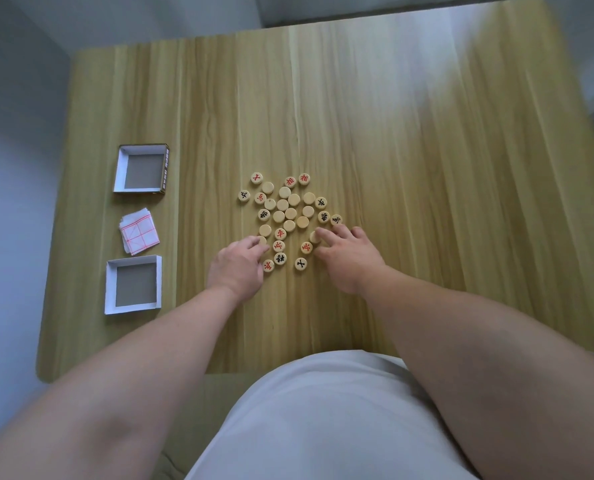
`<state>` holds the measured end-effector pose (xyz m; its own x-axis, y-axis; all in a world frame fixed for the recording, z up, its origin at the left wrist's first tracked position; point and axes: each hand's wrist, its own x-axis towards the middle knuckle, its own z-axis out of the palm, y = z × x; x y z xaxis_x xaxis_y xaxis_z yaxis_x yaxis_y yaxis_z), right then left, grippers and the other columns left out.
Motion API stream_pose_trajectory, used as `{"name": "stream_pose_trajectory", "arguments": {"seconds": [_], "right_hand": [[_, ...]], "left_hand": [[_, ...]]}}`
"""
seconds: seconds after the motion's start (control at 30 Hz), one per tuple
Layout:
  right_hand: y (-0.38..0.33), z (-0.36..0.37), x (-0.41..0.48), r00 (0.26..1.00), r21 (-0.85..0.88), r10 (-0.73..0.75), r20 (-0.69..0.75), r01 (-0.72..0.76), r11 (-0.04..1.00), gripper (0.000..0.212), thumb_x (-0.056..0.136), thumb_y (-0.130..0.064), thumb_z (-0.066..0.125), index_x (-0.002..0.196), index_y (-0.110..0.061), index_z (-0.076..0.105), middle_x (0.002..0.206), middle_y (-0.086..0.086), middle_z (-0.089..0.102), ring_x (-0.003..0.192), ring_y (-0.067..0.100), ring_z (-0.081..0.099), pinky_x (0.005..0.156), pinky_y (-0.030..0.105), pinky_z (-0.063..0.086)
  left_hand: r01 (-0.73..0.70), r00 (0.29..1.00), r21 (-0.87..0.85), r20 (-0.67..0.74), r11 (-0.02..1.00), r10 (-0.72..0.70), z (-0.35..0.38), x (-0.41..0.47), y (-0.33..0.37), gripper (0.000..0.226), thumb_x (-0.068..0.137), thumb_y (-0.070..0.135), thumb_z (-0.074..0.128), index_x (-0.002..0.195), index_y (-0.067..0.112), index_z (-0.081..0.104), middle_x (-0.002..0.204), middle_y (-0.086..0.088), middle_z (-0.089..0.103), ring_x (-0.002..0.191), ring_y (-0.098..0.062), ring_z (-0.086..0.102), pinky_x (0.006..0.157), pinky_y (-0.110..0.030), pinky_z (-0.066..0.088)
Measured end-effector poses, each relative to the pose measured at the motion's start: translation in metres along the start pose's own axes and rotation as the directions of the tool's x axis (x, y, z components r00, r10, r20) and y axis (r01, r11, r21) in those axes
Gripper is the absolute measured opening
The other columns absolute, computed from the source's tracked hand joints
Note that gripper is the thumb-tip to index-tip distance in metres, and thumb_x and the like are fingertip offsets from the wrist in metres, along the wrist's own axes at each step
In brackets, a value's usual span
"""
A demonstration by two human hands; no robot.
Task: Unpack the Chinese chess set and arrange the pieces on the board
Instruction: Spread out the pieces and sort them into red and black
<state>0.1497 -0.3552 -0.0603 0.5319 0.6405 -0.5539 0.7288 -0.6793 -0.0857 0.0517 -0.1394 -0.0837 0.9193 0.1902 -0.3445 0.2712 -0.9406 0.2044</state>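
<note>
left hand and right hand touch round wooden pieces.

Wooden chess pieces lying clustered on the desk, many face down, left hand and right hand touching near-side pieces with fingertips, folded paper board sitting between far box half and near box half
</note>
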Motion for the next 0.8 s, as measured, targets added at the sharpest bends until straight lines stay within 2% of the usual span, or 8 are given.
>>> {"name": "stream_pose_trajectory", "arguments": {"seconds": [0.17,0.33,0.47,0.57,0.73,0.8], "right_hand": [[0.0,-0.006,0.001,1.0,-0.007,0.002,0.016,-0.002,1.0,0.061,0.091,-0.016,0.05,0.151,-0.029,0.041,0.163,0.0,0.019,0.149,0.03,0.015,0.118,0.049,0.019],[0.0,-0.006,0.002,1.0,0.006,0.006,-0.011,-0.006,1.0,0.067,0.091,-0.015,0.051,0.155,-0.027,0.032,0.159,0.0,0.029,0.147,0.03,0.02,0.118,0.048,0.021],[0.003,-0.004,0.003,0.998,0.006,0.006,-0.059,-0.006,1.0,0.064,0.091,-0.017,0.05,0.152,-0.024,0.033,0.154,-0.002,0.038,0.143,0.027,0.027,0.114,0.045,0.026],[0.004,-0.002,0.004,0.996,-0.004,-0.004,-0.094,0.004,1.0,0.063,0.089,-0.017,0.054,0.149,-0.024,0.037,0.152,-0.002,0.041,0.141,0.026,0.03,0.112,0.044,0.028],[0.004,0.007,0.012,0.985,0.037,0.063,-0.164,-0.058,0.998,0.051,0.089,-0.015,0.055,0.139,-0.023,0.046,0.14,-0.001,0.047,0.134,0.024,0.037,0.108,0.041,0.032],[0.003,0.009,0.016,0.977,0.065,0.098,-0.187,-0.088,0.994,0.046,0.09,-0.016,0.055,0.135,-0.023,0.049,0.137,-0.001,0.049,0.133,0.024,0.037,0.108,0.041,0.032]], "left_hand": [[0.004,1.0,0.043,0.023,0.999,-0.005,-0.001,0.0,0.002,0.045,0.09,0.023,0.059,0.133,0.034,0.059,0.145,0.001,0.047,0.119,-0.027,0.056,0.096,-0.039,0.048],[0.035,0.999,0.002,-0.011,0.999,-0.035,-0.003,0.002,0.003,0.044,0.09,0.021,0.058,0.132,0.034,0.061,0.144,-0.003,0.045,0.115,-0.028,0.057,0.094,-0.04,0.049],[0.049,0.998,0.008,0.033,0.999,-0.049,-0.005,0.005,0.004,0.046,0.092,0.022,0.055,0.136,0.035,0.057,0.144,0.001,0.045,0.117,-0.027,0.055,0.097,-0.039,0.047],[0.062,0.997,-0.053,-0.034,0.997,-0.064,-0.004,0.007,0.003,0.044,0.092,0.019,0.055,0.135,0.027,0.057,0.135,0.001,0.052,0.11,-0.03,0.059,0.092,-0.041,0.049],[0.285,0.956,-0.157,-0.025,0.945,-0.293,-0.006,0.016,0.004,0.034,0.097,0.024,0.051,0.131,0.022,0.054,0.131,-0.002,0.052,0.108,-0.031,0.059,0.088,-0.04,0.047],[0.324,0.944,-0.162,-0.013,0.932,-0.331,-0.007,0.021,0.001,0.031,0.097,0.029,0.053,0.128,0.023,0.055,0.128,-0.001,0.053,0.108,-0.03,0.059,0.088,-0.039,0.047]]}}
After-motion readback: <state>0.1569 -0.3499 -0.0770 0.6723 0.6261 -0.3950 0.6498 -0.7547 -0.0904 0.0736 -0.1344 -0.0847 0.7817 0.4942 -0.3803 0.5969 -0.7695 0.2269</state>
